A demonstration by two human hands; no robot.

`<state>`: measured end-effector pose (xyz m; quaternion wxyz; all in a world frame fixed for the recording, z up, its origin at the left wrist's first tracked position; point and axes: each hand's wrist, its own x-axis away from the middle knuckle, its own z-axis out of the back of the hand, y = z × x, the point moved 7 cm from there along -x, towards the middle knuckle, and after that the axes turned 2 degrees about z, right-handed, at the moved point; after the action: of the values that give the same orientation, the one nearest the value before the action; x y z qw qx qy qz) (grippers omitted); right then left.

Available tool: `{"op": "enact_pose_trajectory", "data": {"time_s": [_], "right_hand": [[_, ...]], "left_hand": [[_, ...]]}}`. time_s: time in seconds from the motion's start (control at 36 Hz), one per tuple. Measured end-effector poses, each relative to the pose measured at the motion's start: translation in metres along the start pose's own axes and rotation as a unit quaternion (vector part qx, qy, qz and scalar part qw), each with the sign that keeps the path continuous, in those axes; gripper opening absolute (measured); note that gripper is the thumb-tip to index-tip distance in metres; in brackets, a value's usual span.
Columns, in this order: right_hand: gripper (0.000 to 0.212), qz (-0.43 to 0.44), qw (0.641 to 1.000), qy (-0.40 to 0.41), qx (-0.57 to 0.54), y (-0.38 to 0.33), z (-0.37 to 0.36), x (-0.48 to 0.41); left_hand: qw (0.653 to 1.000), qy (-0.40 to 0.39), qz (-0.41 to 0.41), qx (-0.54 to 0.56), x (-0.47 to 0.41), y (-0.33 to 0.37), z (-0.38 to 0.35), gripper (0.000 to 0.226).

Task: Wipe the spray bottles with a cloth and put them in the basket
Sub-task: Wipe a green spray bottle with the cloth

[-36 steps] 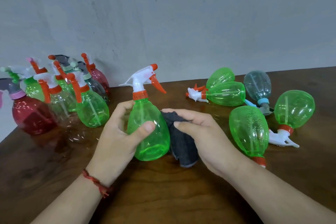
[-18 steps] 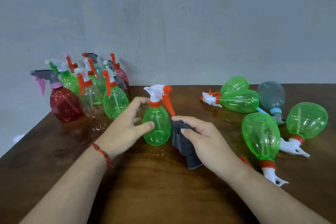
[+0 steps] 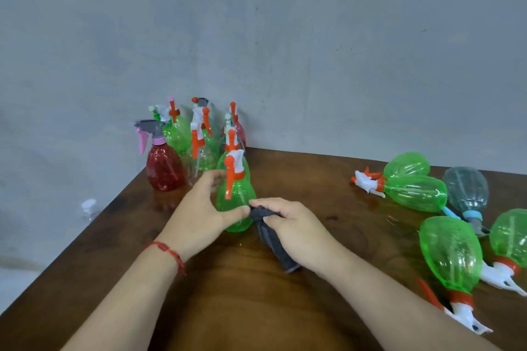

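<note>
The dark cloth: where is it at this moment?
In the head view the dark cloth is near the middle of the table, gripped in the right hand, beside the upright green bottle that the left hand holds.

Bare forearms; red thread bracelet (image 3: 168, 253) on left wrist.

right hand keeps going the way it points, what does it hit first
Probably the green spray bottle that the left hand holds; the cloth in the right hand looks close to it, though depth is unclear.
</note>
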<state>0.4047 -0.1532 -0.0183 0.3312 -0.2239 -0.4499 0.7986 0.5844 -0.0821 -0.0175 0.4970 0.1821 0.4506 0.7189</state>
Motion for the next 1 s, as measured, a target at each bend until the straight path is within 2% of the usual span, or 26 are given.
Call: {"op": "enact_pose_trajectory", "data": {"time_s": [0.08, 0.19, 0.31, 0.42, 0.53, 0.67, 0.78, 0.92, 1.0], "right_hand": [[0.046, -0.001, 1.000, -0.017, -0.001, -0.015, -0.030, -0.012], [0.045, -0.001, 0.999, -0.045, -0.001, -0.036, -0.072, -0.029], [0.041, 0.019, 0.998, -0.060, -0.005, -0.058, -0.101, -0.042], [0.031, 0.021, 0.999, -0.035, -0.006, -0.067, -0.105, -0.053], [0.016, 0.031, 0.999, -0.024, -0.006, -0.071, -0.095, -0.054], [0.019, 0.052, 0.998, -0.002, 0.027, -0.068, -0.063, -0.035], [0.019, 0.045, 0.999, 0.018, 0.005, -0.060, -0.029, -0.006], [0.026, 0.034, 0.999, 0.035, -0.017, -0.046, 0.016, 0.032], [0.028, 0.038, 0.997, 0.067, -0.026, -0.040, 0.049, 0.055]], "left_hand": [[0.998, 0.056, 0.020, -0.009, 0.008, -0.018, 0.030, 0.075], [0.989, 0.134, 0.043, -0.036, 0.018, -0.041, 0.073, 0.060], [0.978, 0.180, 0.085, -0.060, 0.023, -0.064, 0.107, 0.056], [0.971, 0.204, 0.093, -0.081, 0.017, -0.082, 0.126, 0.053], [0.966, 0.207, 0.105, -0.114, 0.009, -0.087, 0.130, 0.053], [0.960, 0.215, 0.134, -0.122, 0.013, -0.083, 0.126, 0.058], [0.954, 0.236, 0.158, -0.095, 0.035, -0.071, 0.119, 0.062], [0.945, 0.252, 0.181, -0.108, 0.070, -0.052, 0.103, 0.032], [0.956, 0.221, 0.161, -0.109, 0.079, -0.021, 0.076, 0.010]]}}
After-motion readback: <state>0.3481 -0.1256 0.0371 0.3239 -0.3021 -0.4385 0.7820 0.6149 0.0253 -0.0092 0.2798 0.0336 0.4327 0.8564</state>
